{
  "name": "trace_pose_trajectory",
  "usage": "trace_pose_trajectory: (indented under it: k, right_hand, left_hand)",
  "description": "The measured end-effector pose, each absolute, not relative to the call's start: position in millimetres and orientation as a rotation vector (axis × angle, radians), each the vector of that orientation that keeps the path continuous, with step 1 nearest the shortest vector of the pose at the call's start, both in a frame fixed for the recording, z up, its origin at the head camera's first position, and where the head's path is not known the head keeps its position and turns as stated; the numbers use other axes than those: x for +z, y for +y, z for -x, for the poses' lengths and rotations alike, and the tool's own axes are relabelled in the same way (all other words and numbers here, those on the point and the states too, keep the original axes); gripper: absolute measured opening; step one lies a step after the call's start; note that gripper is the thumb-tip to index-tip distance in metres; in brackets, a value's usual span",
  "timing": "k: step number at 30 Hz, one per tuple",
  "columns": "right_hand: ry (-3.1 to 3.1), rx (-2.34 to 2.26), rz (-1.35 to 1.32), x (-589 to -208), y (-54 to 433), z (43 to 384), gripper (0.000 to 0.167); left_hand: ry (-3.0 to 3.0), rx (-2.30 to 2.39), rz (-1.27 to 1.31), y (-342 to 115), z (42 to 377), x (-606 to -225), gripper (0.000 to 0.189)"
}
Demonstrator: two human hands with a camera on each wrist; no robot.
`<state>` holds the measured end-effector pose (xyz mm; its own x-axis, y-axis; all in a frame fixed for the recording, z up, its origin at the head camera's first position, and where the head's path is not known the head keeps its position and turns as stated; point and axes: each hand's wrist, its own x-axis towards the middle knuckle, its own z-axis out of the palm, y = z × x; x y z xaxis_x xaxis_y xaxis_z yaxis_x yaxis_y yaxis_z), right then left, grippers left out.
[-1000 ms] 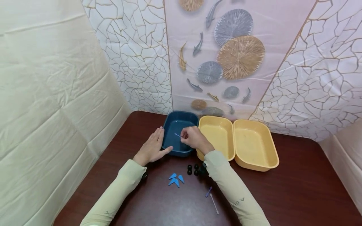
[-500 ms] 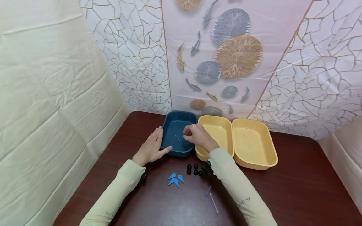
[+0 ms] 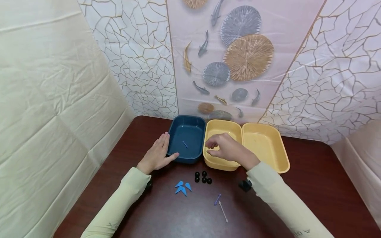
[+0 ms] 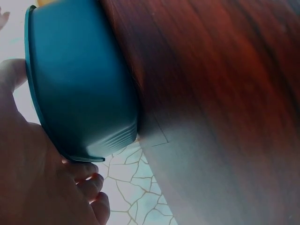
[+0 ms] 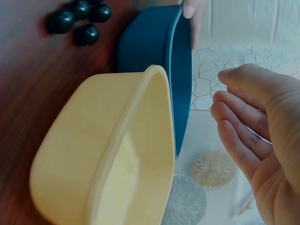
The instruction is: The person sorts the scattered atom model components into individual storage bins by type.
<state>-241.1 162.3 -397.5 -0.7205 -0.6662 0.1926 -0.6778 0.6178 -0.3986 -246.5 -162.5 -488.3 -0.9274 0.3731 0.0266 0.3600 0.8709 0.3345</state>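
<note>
My left hand (image 3: 156, 153) lies against the near left corner of a dark blue tray (image 3: 187, 160), its fingers straight along the left rim and thumb at the front. The left wrist view shows this hand (image 4: 33, 173) at the rim of the blue tray (image 4: 84, 70). A small thin purplish stick (image 3: 185, 144) lies on the tray's floor. Over the middle yellow tray (image 3: 221, 165), my right hand (image 3: 227, 148) hovers with fingers loosely bent and nothing between them. In the right wrist view, thumb and fingertips of that hand (image 5: 262, 117) are apart, beside the yellow tray's rim.
Another yellow tray (image 3: 282, 152) adjoins on the right. In front of the trays lie several black balls (image 3: 204, 179), several blue teardrop-shaped pieces (image 3: 182, 189), a short purple stick (image 3: 217, 199) and a longer pale stick (image 3: 223, 212). A patterned cloth backdrop (image 3: 208, 99) rises behind the table.
My right hand let go of the thin stick, which dropped into the blue tray, then moved right to above the middle yellow tray. The left hand stayed at the blue rim.
</note>
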Motion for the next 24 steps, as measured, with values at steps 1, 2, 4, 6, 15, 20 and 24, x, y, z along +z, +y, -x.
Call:
trace_pose_trajectory:
  k: [1,2,4,6,15,20,24]
  right_hand:
    - [-2.796,0.701,-1.180,-396,166,236,0.018]
    - [-2.788,0.688,-1.198,-396,170,232,0.017]
    - [-2.781,0.688,-1.231,-395,177,224,0.018]
    - [-2.774,0.687,-1.265,-395,183,216,0.018]
    - [-2.832,0.738,-1.316,-403,200,189,0.020]
    - [-2.834,0.786,-1.344,-415,207,177,0.019]
    - [-2.807,0.809,-1.389,-427,213,168,0.019]
  left_hand:
    - [3.002,0.528,-0.587,-162,247,-488,0.102]
    - [3.001,0.529,-0.587,-162,247,-488,0.102]
    - [3.000,0.529,-0.588,-162,247,-488,0.102]
    - [2.997,0.520,-0.582,-162,247,-488,0.103]
    - [3.006,0.527,-0.567,-164,246,-488,0.103]
    - [2.994,0.529,-0.565,-163,246,-488,0.102]
    - [2.993,0.530,-0.569,-161,245,-486,0.101]
